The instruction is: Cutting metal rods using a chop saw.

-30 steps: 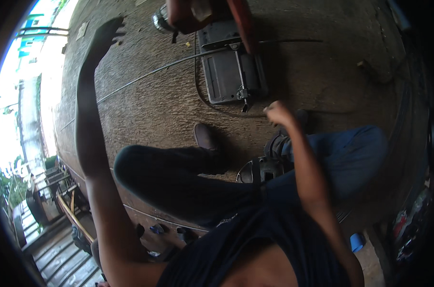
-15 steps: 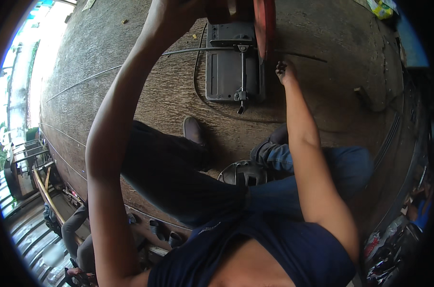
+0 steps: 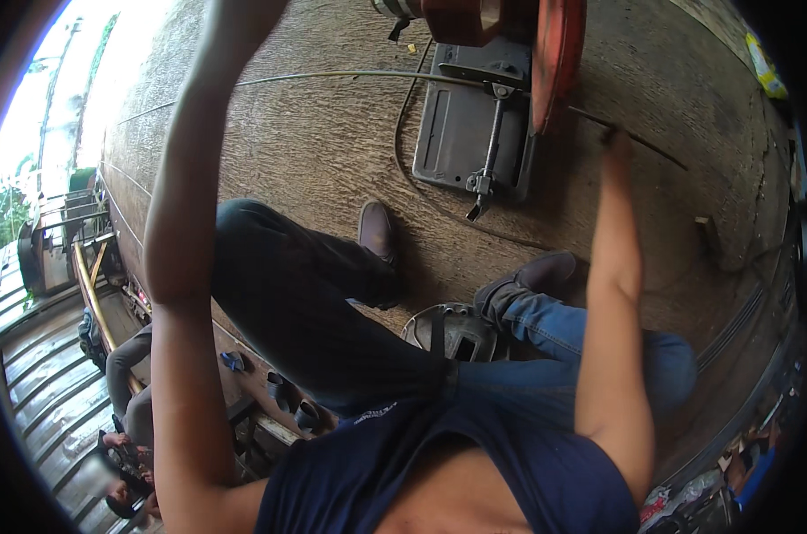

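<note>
- Beside the rod's shorter end, to the right of a cut-off saw, the person's right hand is at the metal, seemingly touching it; motion blur hides how far its fingers are curled, so whether it grips cannot be judged.
- Beyond the upper edge of the view lies the left hand, at the end of a raised left forearm; how it stands, and what it may hold, is beyond telling.
- Left of the right hand is the saw's red guard, with its black base underneath; the rod crosses this base, its longer stretch reaching toward the left forearm.
- Between the two arms, on the base, is a metal clamp (whether it is tight on the rod does not show).
- Nearer the body than both hands, a dark welding mask lies by the person's feet.
- As a judgement, the step in hand looks like setting the rod in the saw; the next move calls for steadying the rod, checking the clamp and keeping the right hand clear of the guard.
</note>
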Motion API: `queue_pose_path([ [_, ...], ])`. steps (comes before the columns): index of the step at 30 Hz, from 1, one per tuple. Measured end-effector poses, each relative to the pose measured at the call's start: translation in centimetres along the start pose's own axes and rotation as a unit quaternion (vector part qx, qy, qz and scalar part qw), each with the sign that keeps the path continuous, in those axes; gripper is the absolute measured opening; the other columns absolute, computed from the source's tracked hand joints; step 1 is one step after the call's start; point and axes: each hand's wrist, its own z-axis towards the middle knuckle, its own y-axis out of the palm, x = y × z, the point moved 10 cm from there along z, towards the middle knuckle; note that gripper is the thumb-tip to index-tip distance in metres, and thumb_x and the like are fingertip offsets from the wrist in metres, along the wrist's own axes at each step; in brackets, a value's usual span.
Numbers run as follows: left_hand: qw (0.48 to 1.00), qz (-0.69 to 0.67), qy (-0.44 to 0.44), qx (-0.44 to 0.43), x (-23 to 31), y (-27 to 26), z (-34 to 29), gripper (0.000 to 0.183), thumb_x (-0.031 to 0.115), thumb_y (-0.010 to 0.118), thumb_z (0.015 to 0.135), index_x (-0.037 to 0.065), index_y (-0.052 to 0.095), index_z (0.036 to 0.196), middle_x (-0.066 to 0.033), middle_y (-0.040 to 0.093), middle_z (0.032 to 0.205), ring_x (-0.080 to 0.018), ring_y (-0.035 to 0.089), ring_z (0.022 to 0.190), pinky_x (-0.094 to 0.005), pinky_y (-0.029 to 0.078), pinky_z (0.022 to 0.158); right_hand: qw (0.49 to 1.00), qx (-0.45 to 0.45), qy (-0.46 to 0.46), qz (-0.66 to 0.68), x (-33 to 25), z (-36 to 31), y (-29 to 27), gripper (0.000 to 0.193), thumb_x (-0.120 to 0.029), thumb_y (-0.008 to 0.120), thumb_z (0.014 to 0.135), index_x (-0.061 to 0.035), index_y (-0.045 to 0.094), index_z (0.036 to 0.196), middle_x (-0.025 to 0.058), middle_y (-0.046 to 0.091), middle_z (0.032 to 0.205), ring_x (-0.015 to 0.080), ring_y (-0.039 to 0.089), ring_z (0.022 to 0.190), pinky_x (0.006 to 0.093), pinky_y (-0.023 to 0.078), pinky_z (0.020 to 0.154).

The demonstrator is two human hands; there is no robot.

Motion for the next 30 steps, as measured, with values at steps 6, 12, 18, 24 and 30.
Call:
queue_pose_path([
  [6,0.995,0.022,-0.008,0.102,-2.0,-5.8,0.4,0.051,0.044,0.038,0.098,0.002,0.056,0.12,-0.0115,0.067,0.095,-0.0216,0.068,0.078,-0.0307,0.053,0.073,0.957,0.012,-0.142,-0.254,-18.4,-0.2,-21.5,0.038,-0.033,0.034,0.099,-0.0014,0.047,0.115,0.0142,0.05,0.107,0.0244,0.05,0.095,0.038,0.041,0.082],
  [12,0.995,0.024,-0.026,0.092,-2.9,-9.5,-1.1,0.056,0.048,0.038,0.097,-0.002,0.057,0.116,-0.0112,0.066,0.099,-0.0208,0.067,0.081,-0.0316,0.053,0.076,0.97,0.011,-0.207,-0.124,-9.4,1.5,-11.4,0.029,-0.027,0.041,0.096,-0.0034,0.058,0.09,0.0084,0.055,0.077,0.0197,0.052,0.069,0.035,0.045,0.066],
  [18,0.992,0.056,-0.085,0.068,-0.6,-6.6,-2.2,0.059,0.052,0.042,0.094,-0.002,0.062,0.106,-0.0123,0.067,0.093,-0.0212,0.067,0.079,-0.032,0.053,0.075,0.947,-0.086,0.178,0.253,3.8,2.1,-0.3,0.019,-0.026,0.052,0.094,-0.01,0.059,0.086,0.006,0.056,0.065,0.0191,0.054,0.057,0.0354,0.045,0.056],
  [24,0.994,0.059,-0.06,0.066,-1.7,-5.2,-3.6,0.058,0.051,0.042,0.094,-0.003,0.064,0.103,-0.0122,0.068,0.088,-0.0214,0.067,0.075,-0.0309,0.052,0.072,0.98,-0.014,0.113,0.164,3.1,3.0,1.0,0.019,-0.027,0.053,0.094,-0.0101,0.058,0.088,0.0041,0.055,0.067,0.0186,0.053,0.058,0.0343,0.045,0.056],
  [30,0.99,0.092,-0.111,-0.008,-7.8,-6.9,-3.9,0.054,0.048,0.045,0.095,-0.002,0.064,0.104,-0.0104,0.067,0.089,-0.0201,0.066,0.076,-0.0329,0.05,0.075,0.988,-0.057,0.089,0.109,3.2,4.6,-0.3,0.021,-0.024,0.05,0.095,-0.006,0.057,0.087,0.0057,0.055,0.069,0.019,0.052,0.059,0.034,0.045,0.057],
])
